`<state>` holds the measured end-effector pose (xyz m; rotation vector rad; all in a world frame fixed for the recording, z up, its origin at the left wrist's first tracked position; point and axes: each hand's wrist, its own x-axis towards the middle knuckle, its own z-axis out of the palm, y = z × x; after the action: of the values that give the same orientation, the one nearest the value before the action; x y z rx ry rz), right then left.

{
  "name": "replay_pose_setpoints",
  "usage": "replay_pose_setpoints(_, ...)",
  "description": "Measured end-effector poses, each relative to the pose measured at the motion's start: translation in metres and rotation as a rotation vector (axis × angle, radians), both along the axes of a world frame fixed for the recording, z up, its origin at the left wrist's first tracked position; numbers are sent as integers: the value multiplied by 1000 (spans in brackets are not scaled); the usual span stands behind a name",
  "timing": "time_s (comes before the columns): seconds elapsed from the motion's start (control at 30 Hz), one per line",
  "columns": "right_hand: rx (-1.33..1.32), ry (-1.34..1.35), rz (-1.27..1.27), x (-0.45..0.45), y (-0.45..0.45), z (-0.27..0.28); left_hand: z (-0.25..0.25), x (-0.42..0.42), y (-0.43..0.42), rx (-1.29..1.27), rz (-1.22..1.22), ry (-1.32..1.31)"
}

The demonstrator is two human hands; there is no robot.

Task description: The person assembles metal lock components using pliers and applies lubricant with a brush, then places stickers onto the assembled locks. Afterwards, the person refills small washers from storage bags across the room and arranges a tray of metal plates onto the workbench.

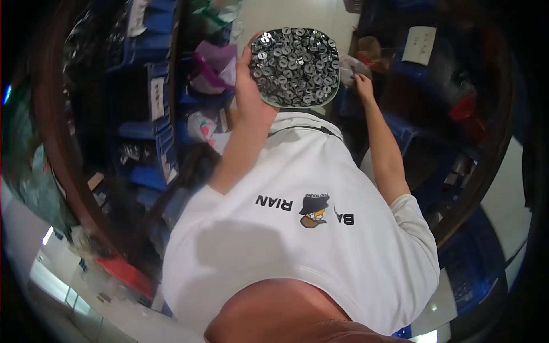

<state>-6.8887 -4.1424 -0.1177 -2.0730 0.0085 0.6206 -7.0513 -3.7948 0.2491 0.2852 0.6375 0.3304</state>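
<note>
My left hand [249,86] is wrapped round the left side of a rounded-square container [328,102], which has a pale rim. Small round metal pieces [294,67], dark and silvery with a slot-like mark, fill it; their exact kind I cannot make out. Out to the right, my right hand [362,86] is closed on the edge of a crumpled, pale plastic bag [355,66] beside the shelving. The bag's contents are unclear. My arms reach forward over my white T-shirt [297,246].
Blue bins [140,130] with paper labels stand in racks on the left. More blue bins [403,130] line the right, near a paper label [419,46] and a red object [466,111]. A purple bag [213,66] hangs out left of the container. Pale floor [311,14] shows ahead.
</note>
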Motion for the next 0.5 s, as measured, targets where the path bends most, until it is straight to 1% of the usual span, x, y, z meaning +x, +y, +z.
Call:
replay_pose_setpoints(0.07,-93,56,96,63,21,-9,-3,69,14,-41,-19,7)
replay_pose_setpoints(0.13,-179,94,92,102,55,26,-13,136,38,-34,-90,-36)
replay_pose_setpoints(0.17,-264,172,172,123,60,27,-12,170,52,-89,-128,-41)
replay_pose_setpoints(0.2,-259,149,228,137,52,4,-13,201,65,-96,-132,-29)
replay_pose_setpoints(0.23,-118,-87,253,153,79,-37,-10,241,85,-26,-146,-16)
replay_pose_setpoints(0.27,-287,10,291,164,78,-59,-7,279,103,-13,-154,-4)
replay_pose_setpoints(0.3,-307,67,261,169,82,-55,-3,312,121,35,-171,-29)
replay_pose_setpoints(0.33,-252,46,264,168,74,-61,3,346,137,46,-177,-29)
replay_pose_setpoints(0.37,-244,55,216,165,58,-87,9,381,152,66,-191,-32)
replay_pose_setpoints(0.4,-291,-41,213,157,54,-70,15,412,164,79,-209,-24)
replay_pose_setpoints(0.43,-289,-23,201,121,0,-23,25,445,175,102,-224,-23)
replay_pose_setpoints(0.47,-319,65,154,99,-31,23,25,475,196,95,-237,-8)
replay_pose_setpoints(0.5,-335,133,106,100,-52,53,23,511,211,64,-251,6)
